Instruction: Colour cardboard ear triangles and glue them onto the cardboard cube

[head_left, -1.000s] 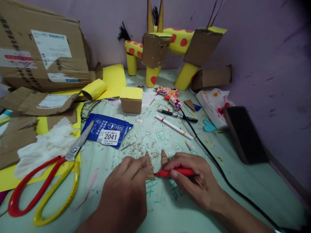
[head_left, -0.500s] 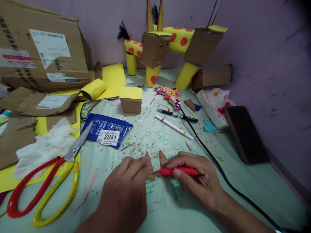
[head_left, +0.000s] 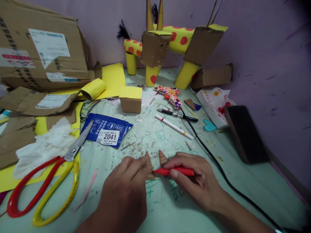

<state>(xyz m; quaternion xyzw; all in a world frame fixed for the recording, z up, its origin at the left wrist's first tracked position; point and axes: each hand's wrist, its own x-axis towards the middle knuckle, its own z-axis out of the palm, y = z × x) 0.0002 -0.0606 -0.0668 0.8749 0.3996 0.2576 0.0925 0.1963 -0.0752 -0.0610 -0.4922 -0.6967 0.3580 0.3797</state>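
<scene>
My right hand [head_left: 194, 181] is closed around a red marker [head_left: 183, 171], its tip touching the right edge of a small pointed cardboard piece [head_left: 150, 171]. That piece is pressed to the table by my left hand [head_left: 127, 187], whose closed fingers hide its left part. A second pointed cardboard piece [head_left: 162, 157], with reddish lines along it, lies beside the marker and is partly covered by my right fingers. Just above the hands, brown crumbs litter the pale green table [head_left: 155, 220].
On the left lie red-and-yellow scissors [head_left: 70, 155], a blue packet [head_left: 109, 129] and crumpled tissue [head_left: 48, 142]. A black cable [head_left: 218, 171] runs past my right hand from a patterned glue gun [head_left: 170, 95]. A phone [head_left: 245, 132] rests at right; spotted cardboard animals [head_left: 156, 48] stand behind.
The red marker and my right fingers have shifted slightly left, bringing the tip from the gap's edge onto the cardboard piece. My left hand stays in place.
</scene>
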